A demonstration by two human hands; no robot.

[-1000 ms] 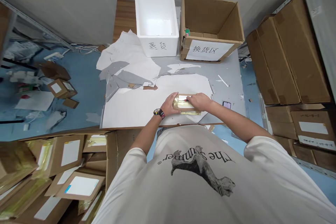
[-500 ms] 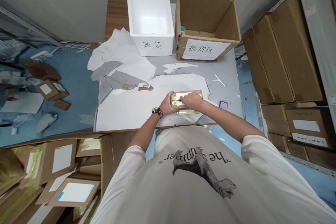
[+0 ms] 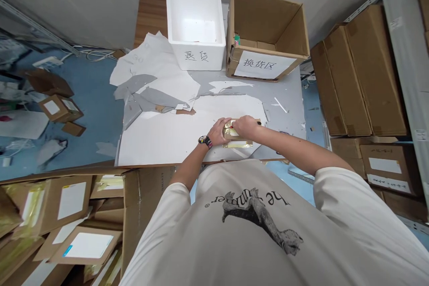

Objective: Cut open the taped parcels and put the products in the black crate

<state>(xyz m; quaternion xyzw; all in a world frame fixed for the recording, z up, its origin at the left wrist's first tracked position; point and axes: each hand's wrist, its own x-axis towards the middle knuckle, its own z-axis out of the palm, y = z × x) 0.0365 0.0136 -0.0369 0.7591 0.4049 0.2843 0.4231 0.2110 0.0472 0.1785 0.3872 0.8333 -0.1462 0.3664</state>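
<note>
Slides the right hand (image 3: 246, 127) leftward along the taped carton (image 3: 236, 137) since the earlier frame, clenching a red-tipped tool (image 3: 232, 127). Grips the carton's left end with the left hand (image 3: 218, 132), over white sheeting (image 3: 167, 138) near the table's front edge (image 3: 161, 165).

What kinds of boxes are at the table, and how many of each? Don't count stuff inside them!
White foam box: 1
Large open cardboard box: 1
Small taped cardboard box, with the left hand against it: 1
Total: 3 boxes
</note>
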